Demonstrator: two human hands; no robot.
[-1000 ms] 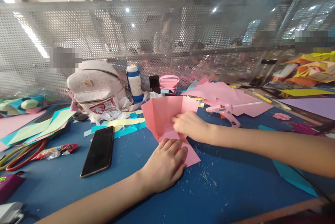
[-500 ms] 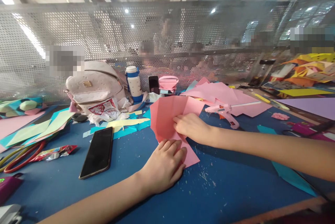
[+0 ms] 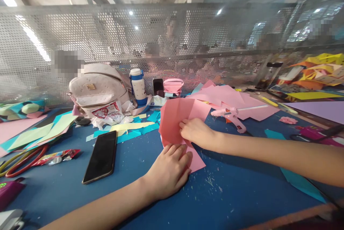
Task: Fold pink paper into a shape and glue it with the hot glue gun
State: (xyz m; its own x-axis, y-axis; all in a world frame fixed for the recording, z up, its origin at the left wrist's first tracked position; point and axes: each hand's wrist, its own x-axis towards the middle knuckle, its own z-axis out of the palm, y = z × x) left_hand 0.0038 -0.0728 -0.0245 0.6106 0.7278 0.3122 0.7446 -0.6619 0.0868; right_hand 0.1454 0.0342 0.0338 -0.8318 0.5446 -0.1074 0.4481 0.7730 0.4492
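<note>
One left hand [image 3: 170,171] lies flat on folded pink paper [image 3: 173,119], mid-scene; the right hand [image 3: 197,134] curls against it, pinching unclear. The paper runs near to far, left edge swung right since before.

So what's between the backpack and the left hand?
Head view: from the backpack, a red-and-white wrapper and crumpled white scraps, then yellow and blue paper strips, then blue tabletop up to the left hand.

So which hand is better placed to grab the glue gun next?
Probably your right hand: it touches the raised pink paper, nearer the glue gun, which lies to its right. Your left hand is on the paper's lower part, farther off.
</note>
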